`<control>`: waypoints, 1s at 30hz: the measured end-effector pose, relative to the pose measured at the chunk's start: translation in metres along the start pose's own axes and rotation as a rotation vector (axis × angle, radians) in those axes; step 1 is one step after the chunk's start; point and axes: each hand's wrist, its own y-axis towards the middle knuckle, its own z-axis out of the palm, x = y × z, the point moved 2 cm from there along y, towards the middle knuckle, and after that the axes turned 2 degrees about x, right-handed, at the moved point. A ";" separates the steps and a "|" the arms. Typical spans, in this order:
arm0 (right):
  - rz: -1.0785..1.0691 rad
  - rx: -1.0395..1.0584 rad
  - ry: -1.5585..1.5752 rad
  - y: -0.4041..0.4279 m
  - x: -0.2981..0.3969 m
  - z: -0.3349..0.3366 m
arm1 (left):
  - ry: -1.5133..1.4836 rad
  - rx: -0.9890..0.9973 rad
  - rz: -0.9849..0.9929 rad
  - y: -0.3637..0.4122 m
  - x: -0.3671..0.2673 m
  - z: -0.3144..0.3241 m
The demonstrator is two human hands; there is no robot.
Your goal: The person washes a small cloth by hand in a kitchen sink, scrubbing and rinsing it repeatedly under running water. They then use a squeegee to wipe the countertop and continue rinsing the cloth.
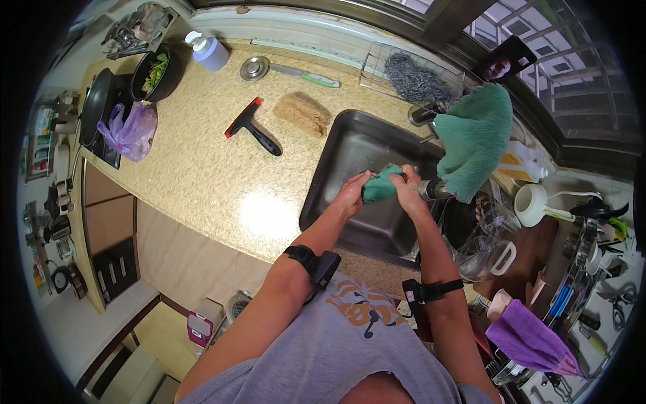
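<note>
Over a dark sink basin (376, 224) I hold a bunched green cloth (379, 186) between both hands. My left hand (352, 193) grips its left end, and my right hand (408, 188) grips its right end beside the metal faucet spout (432, 190). A larger green towel (477, 136) drapes over the faucet and hides most of it. Left of the basin, a tan cloth (302, 113) lies folded on the speckled counter (202, 187). A black squeegee (257, 132) with a red edge rests near that cloth.
Behind lie a green-handled knife (318, 78), a metal lid (254, 68) and a pump bottle (209, 51). A wire rack (371, 70) holds steel wool (416, 78). A pot of greens (154, 76) and a purple bag (132, 130) stand far left. Clear plastic containers (482, 257) crowd the sink's right side.
</note>
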 end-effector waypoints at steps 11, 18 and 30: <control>-0.032 0.117 -0.070 0.003 0.006 -0.005 | 0.303 0.168 -0.077 -0.010 -0.015 -0.006; 0.045 0.319 -0.337 -0.005 -0.005 -0.013 | 0.459 0.221 0.013 -0.007 -0.022 0.008; -0.238 0.138 -0.537 -0.013 -0.022 -0.029 | 1.437 0.234 0.605 0.011 -0.024 0.039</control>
